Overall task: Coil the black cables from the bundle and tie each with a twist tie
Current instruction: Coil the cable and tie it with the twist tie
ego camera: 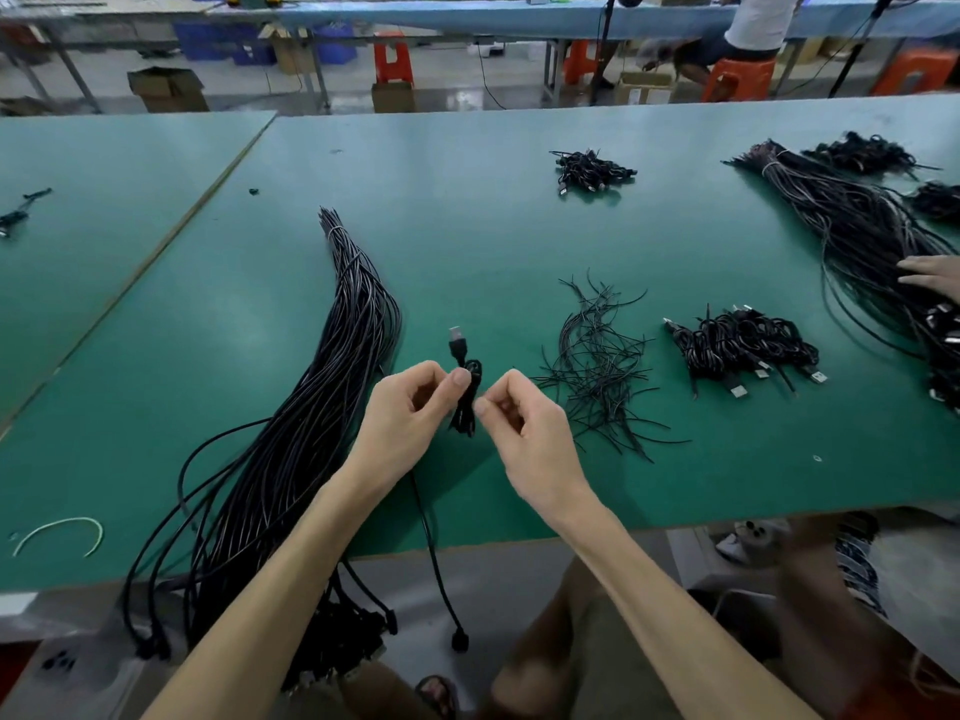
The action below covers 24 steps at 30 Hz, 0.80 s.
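A small coiled black cable [466,394] with a USB plug at its top is held upright above the green table [467,210]. My left hand [410,413] pinches the coil from the left with thumb and fingers. My right hand [524,423] pinches at the coil's right side, apparently on a thin twist tie, which is hard to make out. The long cable bundle [322,407] lies to the left, tied near its far end, with its near ends hanging over the table edge. Loose twist ties [597,366] lie in a heap to the right.
A pile of tied coils [743,345] sits right of the ties, another pile [589,169] further back. At far right lies a second bundle [852,226] with another person's hand [932,275] on it. A white tie [62,532] lies near the left front edge.
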Available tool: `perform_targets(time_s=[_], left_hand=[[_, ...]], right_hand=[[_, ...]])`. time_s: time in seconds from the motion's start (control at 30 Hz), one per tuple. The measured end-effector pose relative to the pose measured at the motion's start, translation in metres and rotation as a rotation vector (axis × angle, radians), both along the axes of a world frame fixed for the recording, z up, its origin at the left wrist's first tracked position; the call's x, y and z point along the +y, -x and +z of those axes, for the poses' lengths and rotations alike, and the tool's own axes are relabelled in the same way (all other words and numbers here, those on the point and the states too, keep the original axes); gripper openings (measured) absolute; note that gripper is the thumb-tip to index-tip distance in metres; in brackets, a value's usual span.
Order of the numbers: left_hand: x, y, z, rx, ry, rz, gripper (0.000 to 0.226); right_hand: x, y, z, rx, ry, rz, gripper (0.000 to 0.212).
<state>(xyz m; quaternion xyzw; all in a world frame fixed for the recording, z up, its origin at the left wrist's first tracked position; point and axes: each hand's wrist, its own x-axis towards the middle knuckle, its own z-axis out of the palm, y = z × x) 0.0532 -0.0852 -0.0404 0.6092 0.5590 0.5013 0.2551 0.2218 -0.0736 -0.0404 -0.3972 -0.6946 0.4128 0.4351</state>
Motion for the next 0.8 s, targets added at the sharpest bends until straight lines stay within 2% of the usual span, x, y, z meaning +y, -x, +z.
perform_targets(time_s=[0.07,0.13,0.23,0.47,0.67,0.8], left_hand=[[0.0,-0.0016,0.0019,0.058,-0.006,0.048,0.057],[0.0,0.0002,0.0036,0.037,0.024,0.04,0.057],[0.0027,0.004,0.0035,-0.192,0.14,-0.033,0.054],[0.0006,0.0052,0.0044,-0.268,0.178,-0.188,0.018],[-0.0001,0.0032,0.0039,-0.398,0.15,-0.149,0.029],[0.0004,0.002,0.003,-0.437,0.154,-0.17,0.031]], right_hand=[[-0.0022,0.0023,0.0009,-0.049,-0.034,0.034,0.026],[-0.0023,0.003,0.0015,-0.057,-0.026,0.059,0.027],[-0.0012,0.0026,0.002,-0.017,0.021,0.063,0.025],[0.0059,-0.002,-0.0027,0.151,0.153,-0.024,0.019],[0.0064,-0.0036,-0.0061,0.263,0.196,0.007,0.006],[0.0069,-0.0029,-0.007,0.264,0.196,-0.007,0.009]])
